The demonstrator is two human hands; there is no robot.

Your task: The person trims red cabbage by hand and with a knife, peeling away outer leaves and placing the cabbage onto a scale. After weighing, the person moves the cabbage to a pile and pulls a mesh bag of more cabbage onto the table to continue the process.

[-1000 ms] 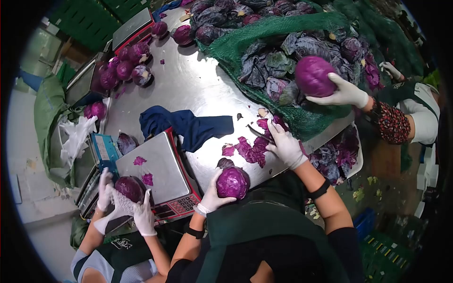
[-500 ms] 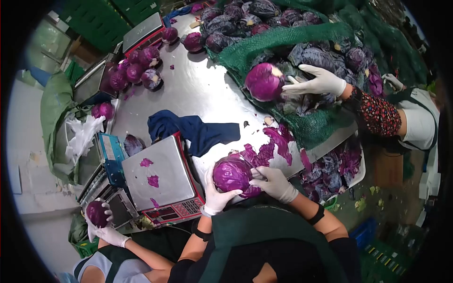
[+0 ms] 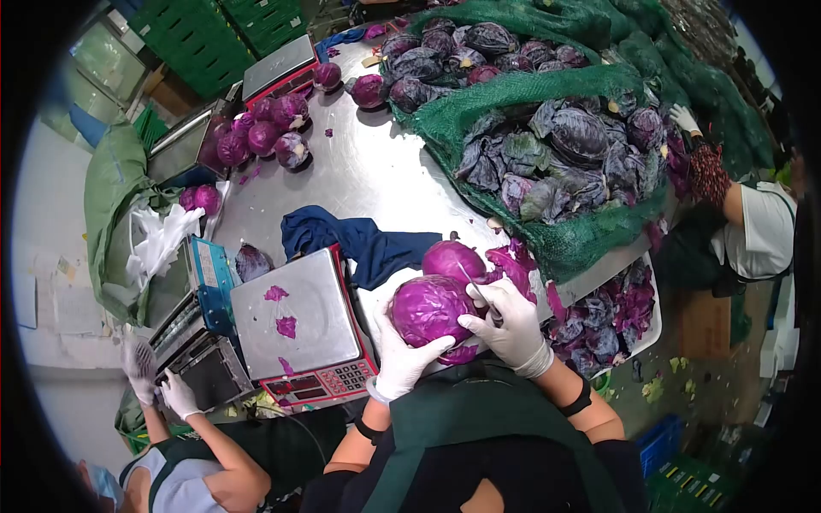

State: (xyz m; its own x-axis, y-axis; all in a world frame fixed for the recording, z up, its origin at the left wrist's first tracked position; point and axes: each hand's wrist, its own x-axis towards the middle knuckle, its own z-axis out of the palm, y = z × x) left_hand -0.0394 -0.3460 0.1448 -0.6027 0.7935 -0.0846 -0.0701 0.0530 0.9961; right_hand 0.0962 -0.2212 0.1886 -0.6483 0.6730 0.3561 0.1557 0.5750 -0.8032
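Note:
My gloved left hand (image 3: 400, 355) grips a purple cabbage (image 3: 434, 309) from its left and underside, close to my apron. In my gloved right hand (image 3: 516, 325) is a small knife (image 3: 469, 278), its thin blade pointing up and left beside the cabbage. The right thumb touches the cabbage's right side. Just behind it on the metal table sits a second peeled cabbage (image 3: 453, 259), partly covered by the first. Loose purple leaves (image 3: 513, 261) lie to the right of these cabbages.
A red-framed scale (image 3: 295, 312) with leaf scraps stands left, near a dark blue cloth (image 3: 359, 244). Green net sacks (image 3: 547, 85) of unpeeled cabbages fill the back right. Peeled cabbages (image 3: 262, 137) are piled back left. A leaf-filled tub (image 3: 657, 329) stands right. Co-workers' hands (image 3: 180, 398) show at both sides.
The right-hand co-worker's hand has withdrawn, and the cabbage it was near now rests behind mine. My right hand has lifted slightly, showing the blade. The left co-worker's hands have shifted.

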